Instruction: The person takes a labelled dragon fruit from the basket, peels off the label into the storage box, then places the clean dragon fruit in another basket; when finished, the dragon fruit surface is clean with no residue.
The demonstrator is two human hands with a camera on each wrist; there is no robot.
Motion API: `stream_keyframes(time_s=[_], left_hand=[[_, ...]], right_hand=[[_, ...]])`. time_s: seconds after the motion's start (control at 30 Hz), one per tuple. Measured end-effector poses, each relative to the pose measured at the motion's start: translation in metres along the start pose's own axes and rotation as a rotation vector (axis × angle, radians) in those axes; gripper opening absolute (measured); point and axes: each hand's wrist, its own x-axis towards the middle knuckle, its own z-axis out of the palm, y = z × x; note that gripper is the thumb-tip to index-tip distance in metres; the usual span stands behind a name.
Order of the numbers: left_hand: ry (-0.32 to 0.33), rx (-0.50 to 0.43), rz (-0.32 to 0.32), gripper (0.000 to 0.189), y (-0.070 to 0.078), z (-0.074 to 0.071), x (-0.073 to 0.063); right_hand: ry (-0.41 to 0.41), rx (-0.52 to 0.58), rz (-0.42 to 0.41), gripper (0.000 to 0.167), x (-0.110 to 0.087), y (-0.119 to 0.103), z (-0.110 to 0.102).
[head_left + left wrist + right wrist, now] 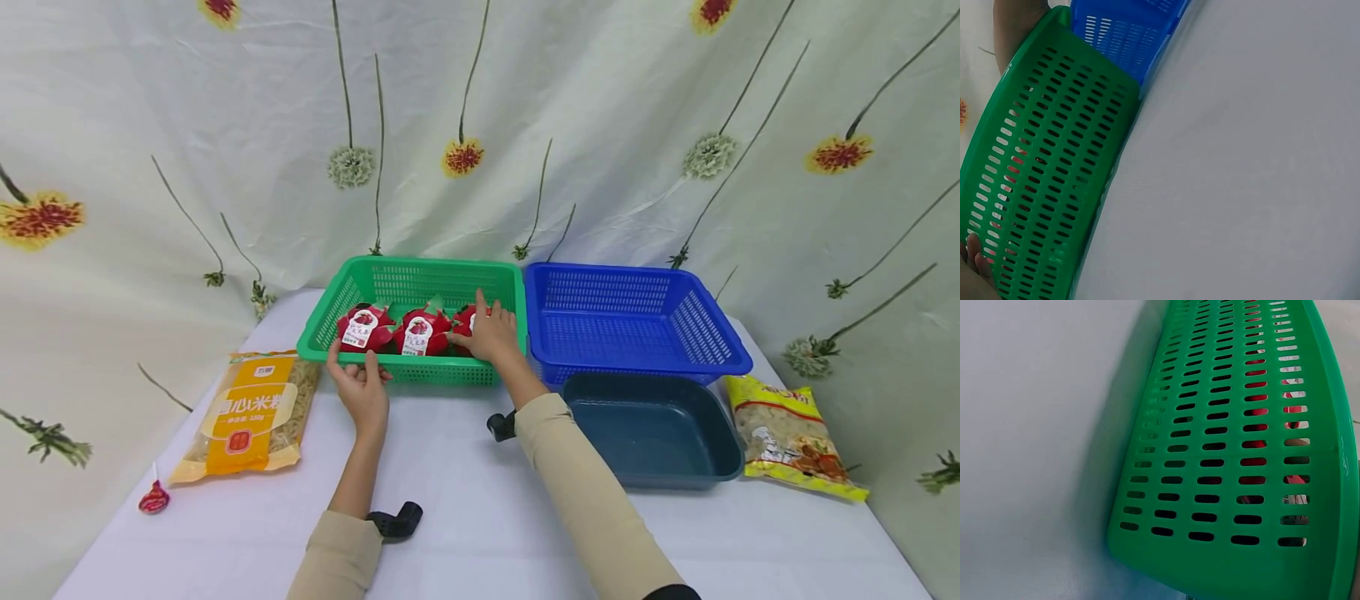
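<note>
Three red dragon fruits with white labels lie in a row in the green basket (397,372): a left one (360,330), a middle one (422,335) and a right one (462,317). My right hand (491,333) reaches over the front rim and touches the right fruit, its index finger and thumb spread; it partly covers that fruit. At the front left rim, my left hand (363,396) is beside the left fruit, fingers extended. In the left wrist view, its fingertips (975,250) lie against the basket's outer wall. The right wrist view shows red fruit through the slots.
A blue basket (637,362) stands right of the green one, with a dark teal tub (652,481) in front. At far right lies a yellow noodle bag (791,442); at left, an orange rice-noodle bag (247,417) and a red lollipop (154,498). A flowered curtain (420,208) hangs behind.
</note>
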Motion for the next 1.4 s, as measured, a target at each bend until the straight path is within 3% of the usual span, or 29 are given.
stream_keyframes(time_s=[0.27, 1.07, 1.4], left_hand=[[-0.001, 0.026, 0.012, 0.054, 0.0001, -0.0014, 0.0007], [-0.006, 0.044, -0.002, 0.055, -0.0062, -0.0033, 0.0018], [-0.012, 0.061, -0.003, 0.055, -0.0012, -0.0039, 0.0004]], right_hand=[[-0.025, -0.059, 0.010, 0.093, -0.0003, -0.0031, -0.0006], [-0.036, -0.035, -0.034, 0.085, -0.0034, -0.0008, -0.0028], [-0.028, -0.060, -0.037, 0.086, -0.0038, -0.0007, -0.0029]])
